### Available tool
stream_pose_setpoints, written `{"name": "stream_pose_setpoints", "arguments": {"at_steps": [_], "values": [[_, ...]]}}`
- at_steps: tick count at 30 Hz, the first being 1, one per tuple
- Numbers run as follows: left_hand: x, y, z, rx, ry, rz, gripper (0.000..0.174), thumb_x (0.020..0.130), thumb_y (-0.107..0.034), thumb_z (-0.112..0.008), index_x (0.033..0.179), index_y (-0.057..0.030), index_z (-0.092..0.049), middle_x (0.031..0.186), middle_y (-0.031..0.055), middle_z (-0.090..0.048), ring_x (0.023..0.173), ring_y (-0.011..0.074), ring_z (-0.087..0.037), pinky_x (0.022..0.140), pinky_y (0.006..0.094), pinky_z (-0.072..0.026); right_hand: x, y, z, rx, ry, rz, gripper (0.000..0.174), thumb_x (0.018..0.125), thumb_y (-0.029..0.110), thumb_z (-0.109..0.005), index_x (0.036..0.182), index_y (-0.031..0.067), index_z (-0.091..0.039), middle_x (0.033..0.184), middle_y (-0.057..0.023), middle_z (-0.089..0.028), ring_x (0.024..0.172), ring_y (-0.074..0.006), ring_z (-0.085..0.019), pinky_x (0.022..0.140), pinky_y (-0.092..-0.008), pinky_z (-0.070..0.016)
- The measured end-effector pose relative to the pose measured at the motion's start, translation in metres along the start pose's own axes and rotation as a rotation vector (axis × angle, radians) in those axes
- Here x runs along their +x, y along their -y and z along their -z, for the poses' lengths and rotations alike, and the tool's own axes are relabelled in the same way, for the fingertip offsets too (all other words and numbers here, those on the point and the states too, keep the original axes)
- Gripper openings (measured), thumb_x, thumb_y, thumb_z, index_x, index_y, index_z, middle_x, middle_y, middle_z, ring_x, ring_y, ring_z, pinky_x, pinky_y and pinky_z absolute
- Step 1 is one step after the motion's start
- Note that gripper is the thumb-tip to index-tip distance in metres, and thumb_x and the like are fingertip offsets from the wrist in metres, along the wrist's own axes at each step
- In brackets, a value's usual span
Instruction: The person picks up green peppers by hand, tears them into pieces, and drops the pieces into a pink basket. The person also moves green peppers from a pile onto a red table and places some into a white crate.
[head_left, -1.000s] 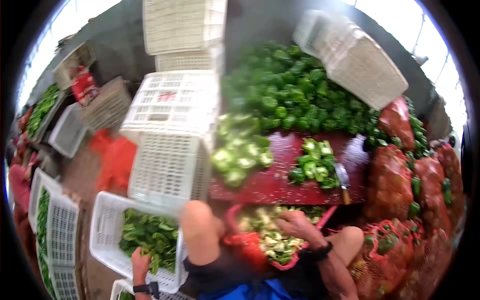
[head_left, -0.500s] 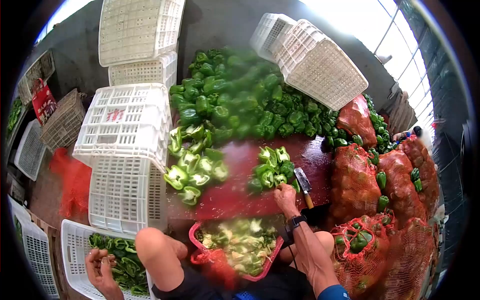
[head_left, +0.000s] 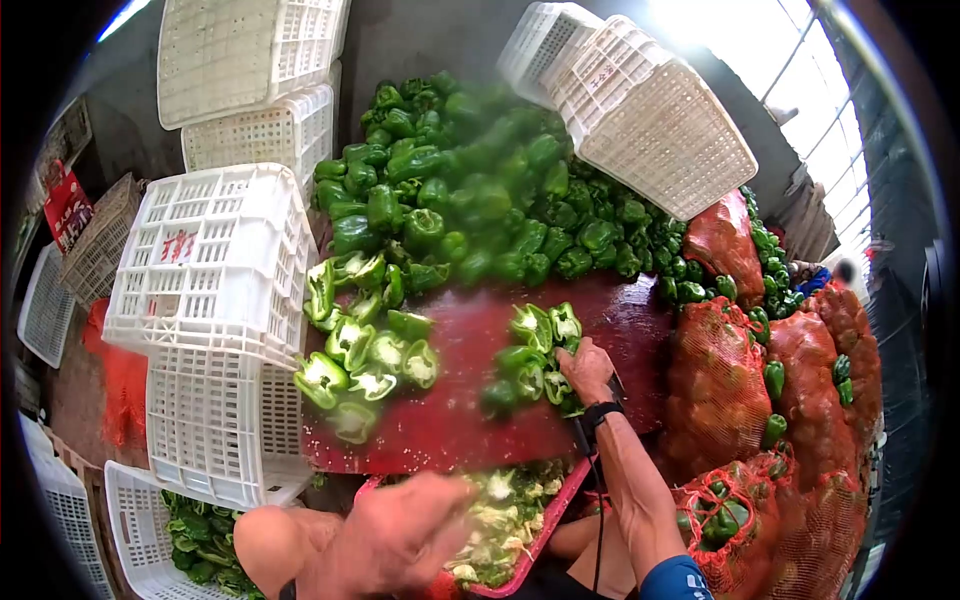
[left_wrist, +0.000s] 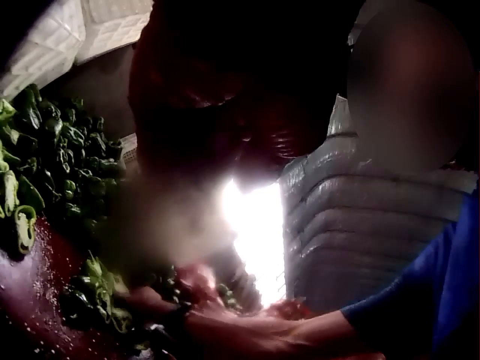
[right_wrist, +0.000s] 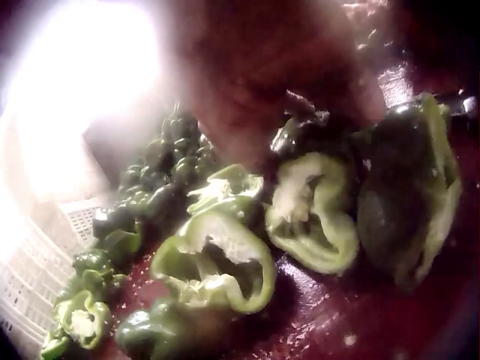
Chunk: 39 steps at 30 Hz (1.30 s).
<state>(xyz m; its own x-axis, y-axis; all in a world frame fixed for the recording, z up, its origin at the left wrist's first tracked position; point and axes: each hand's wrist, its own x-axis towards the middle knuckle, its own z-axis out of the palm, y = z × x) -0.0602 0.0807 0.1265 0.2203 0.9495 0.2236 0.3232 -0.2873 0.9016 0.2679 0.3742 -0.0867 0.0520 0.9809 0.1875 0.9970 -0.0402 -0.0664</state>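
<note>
My right hand (head_left: pixel 588 368) reaches over a small group of halved green peppers (head_left: pixel 532 326) on the red board (head_left: pixel 465 350). In the right wrist view its fingers grip a dark green pepper half (right_wrist: pixel 285 139), mostly hidden under the hand; cut halves (right_wrist: pixel 217 262) lie around it. My left hand (head_left: pixel 400 525) is blurred above the near edge of the board and the pink basin (head_left: pixel 545 530), fingers loosely bent with nothing visible in them. Left of it on the board lies a bigger heap of pepper halves (head_left: pixel 350 343).
Whole green peppers (head_left: pixel 425 225) are piled at the back. White crates (head_left: pixel 210 260) stack up on the left; a low crate (head_left: pixel 130 515) holds cut peppers. Red mesh sacks (head_left: pixel 715 385) crowd the right side. Trimmings (head_left: pixel 510 505) fill the basin between the knees.
My left hand has left the low crate of cut peppers and swung right, over the basin. My right hand has gone from the basin up to the pepper halves; the knife is now hidden.
</note>
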Motion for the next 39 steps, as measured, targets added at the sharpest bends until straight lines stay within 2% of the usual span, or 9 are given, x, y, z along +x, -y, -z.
{"name": "stream_pose_setpoints", "arguments": {"at_steps": [9, 18, 23, 26, 29, 31, 34, 35, 39], "values": [[0.053, 0.057, -0.008, -0.673, -0.164, 0.596, 0.026, 0.098, -0.015, -0.062, 0.116, 0.0032, -0.06, 0.096, 0.0142, -0.069, 0.078, 0.0181, -0.07, 0.067, 0.0287, -0.0565, 0.028, -0.004, 0.038, 0.675, 0.207, -0.177, 0.058, 0.071, 0.039, -0.073, 0.106, -0.0066, -0.069, 0.099, -0.0221, -0.072, 0.086, -0.0303, -0.071, 0.079, -0.0409, -0.0557], [0.033, 0.094, -0.026, -0.789, -0.434, 0.548, 0.04, 0.103, -0.035, -0.056, 0.119, 0.0018, -0.056, 0.092, 0.0139, -0.067, 0.076, 0.0247, -0.069, 0.066, 0.0373, -0.0604, -0.045, 0.075, 0.156, 1.915, 0.74, 0.03, 0.034, 0.092, 0.021, -0.055, 0.118, -0.0002, -0.062, 0.102, -0.0069, -0.066, 0.083, -0.0149, -0.065, 0.067, -0.0299, -0.0555], [0.046, 0.077, -0.025, -1.209, -0.125, 0.508, 0.071, 0.1, -0.063, -0.046, 0.135, -0.0007, -0.051, 0.13, 0.0153, -0.06, 0.114, 0.0273, -0.062, 0.089, 0.048, -0.058, -0.125, 0.115, 0.145, 1.571, 0.752, 0.47, 0.048, 0.084, 0.007, -0.068, 0.13, -0.0028, -0.056, 0.12, -0.0137, -0.067, 0.102, -0.0233, -0.068, 0.085, -0.0383, -0.0577], [0.061, 0.08, -0.035, -1.455, -0.189, 0.477, 0.051, 0.103, -0.049, -0.049, 0.13, -0.0061, -0.057, 0.118, 0.0111, -0.067, 0.107, 0.0256, -0.066, 0.089, 0.0469, -0.0585, -0.144, 0.138, 0.172, 0.978, 0.082, 1.023, 0.057, 0.073, -0.008, -0.076, 0.127, -0.0035, -0.059, 0.117, -0.0161, -0.068, 0.1, -0.0267, -0.069, 0.091, -0.0336, -0.0554], [0.065, 0.086, -0.041, -1.155, -0.246, 0.531, 0.05, 0.103, -0.051, -0.045, 0.115, -0.0044, -0.059, 0.108, 0.0096, -0.059, 0.106, 0.0231, -0.059, 0.087, 0.0385, -0.0531, -0.149, 0.152, 0.147, 1.019, 0.177, 0.725, 0.017, 0.09, 0.002, -0.063, 0.106, -0.0015, -0.067, 0.096, -0.0091, -0.07, 0.085, -0.018, -0.066, 0.08, -0.0311, -0.0543], [0.068, 0.108, -0.054, -1.08, -0.155, 0.608, 0.043, 0.103, -0.044, -0.047, 0.113, -0.0043, -0.06, 0.11, 0.0089, -0.059, 0.111, 0.0223, -0.056, 0.093, 0.0381, -0.0498, -0.155, 0.155, 0.131, 1.21, 0.186, 0.545, 0.03, 0.102, 0.012, -0.045, 0.087, -0.0011, -0.067, 0.08, -0.0022, -0.066, 0.077, -0.0087, -0.059, 0.07, -0.0281, -0.0505], [0.076, 0.103, -0.05, -0.966, -0.061, 0.591, 0.037, 0.102, -0.036, -0.046, 0.112, -0.004, -0.062, 0.109, 0.0085, -0.059, 0.109, 0.0227, -0.056, 0.097, 0.038, -0.0456, -0.15, 0.153, 0.151, 0.882, 0.1, 0.505, 0.024, 0.097, 0.008, -0.05, 0.083, 0.0005, -0.067, 0.079, -0.0091, -0.068, 0.073, -0.0171, -0.064, 0.069, -0.0349, -0.0531], [0.08, 0.112, -0.05, -1.076, -0.102, 0.63, 0.044, 0.103, -0.03, -0.051, 0.136, -0.0009, -0.049, 0.125, 0.0169, -0.06, 0.101, 0.0281, -0.069, 0.075, 0.041, -0.0658, -0.147, 0.152, 0.151, 0.883, 0.061, 0.534, 0.023, 0.096, 0.007, -0.051, 0.081, 0.001, -0.067, 0.079, -0.0106, -0.068, 0.073, -0.0189, -0.065, 0.069, -0.0361, -0.0536], [0.084, 0.095, -0.047, -0.912, -0.123, 0.55, 0.049, 0.101, -0.034, -0.051, 0.132, 0.0037, -0.047, 0.121, 0.021, -0.057, 0.092, 0.0269, -0.07, 0.062, 0.0362, -0.066, -0.145, 0.151, 0.166, 0.704, -0.089, 0.514, 0.017, 0.095, 0.015, -0.057, 0.09, 0.0014, -0.065, 0.082, -0.0138, -0.065, 0.074, -0.0248, -0.063, 0.067, -0.0405, -0.0532]]}}
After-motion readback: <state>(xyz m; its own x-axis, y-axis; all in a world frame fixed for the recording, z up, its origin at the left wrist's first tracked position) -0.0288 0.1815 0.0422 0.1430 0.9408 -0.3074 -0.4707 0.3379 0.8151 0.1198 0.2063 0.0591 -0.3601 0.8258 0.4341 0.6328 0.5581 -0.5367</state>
